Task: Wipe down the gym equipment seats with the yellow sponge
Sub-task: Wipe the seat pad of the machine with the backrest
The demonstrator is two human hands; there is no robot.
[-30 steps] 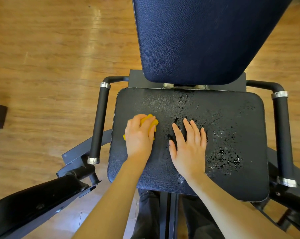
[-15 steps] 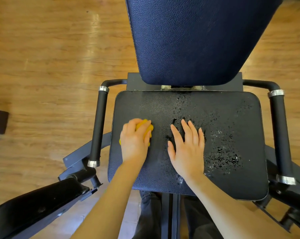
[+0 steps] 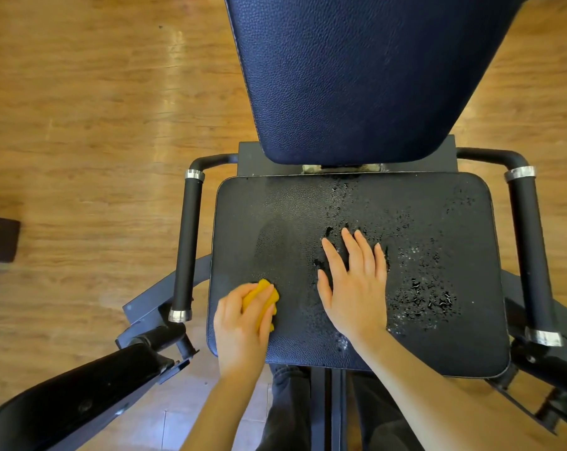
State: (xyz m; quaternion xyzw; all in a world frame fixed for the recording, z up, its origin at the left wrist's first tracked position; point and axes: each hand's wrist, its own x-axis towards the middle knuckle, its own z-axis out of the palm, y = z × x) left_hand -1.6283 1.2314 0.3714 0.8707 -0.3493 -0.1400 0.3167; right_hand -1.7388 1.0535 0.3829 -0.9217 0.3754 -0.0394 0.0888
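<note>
A person leans over a black gym seat [image 3: 438,336] with a dark blue backrest [image 3: 357,76] rising at its far edge. The left hand [image 3: 243,323] curls its grip around a yellow sponge [image 3: 259,296], pressing it onto the seat near the front left corner. The right hand [image 3: 357,281] lies flat, fingers straight, at the seat's middle. Water droplets [image 3: 425,297] bead across the right half. Black armrests [image 3: 187,249] flank both sides above a wooden floor [image 3: 80,125].
</note>
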